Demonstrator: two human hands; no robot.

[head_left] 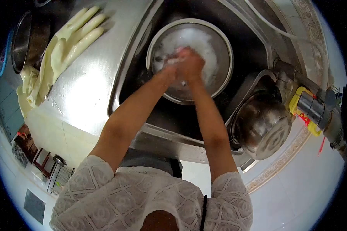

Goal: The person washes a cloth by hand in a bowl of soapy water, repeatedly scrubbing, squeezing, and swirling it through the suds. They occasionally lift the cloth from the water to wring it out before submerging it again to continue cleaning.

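Far left: one dark round pan [22, 42], tilted. Beside it: rubber gloves [63, 46], pale yellow, wet, lying on the metal surface [85, 94]. Centre: one sink [246, 42], dark inside, containing one round metal basin [216, 81] with white suds [194, 36]. Left hand [172, 66]: over the left-centre of the basin, against the other hand, fingers blurred. Right hand [192, 63]: immediately to its right, bent inward, also within the basin's rim. Both grips: drawn in close together, basin beneath and around them; how wide each stands, or what is held, cannot be told through the blur. Right: one metal pot [262, 123], tilted, base outward, at the sink's edge. Far right: one yellow-and-red item [293, 104].
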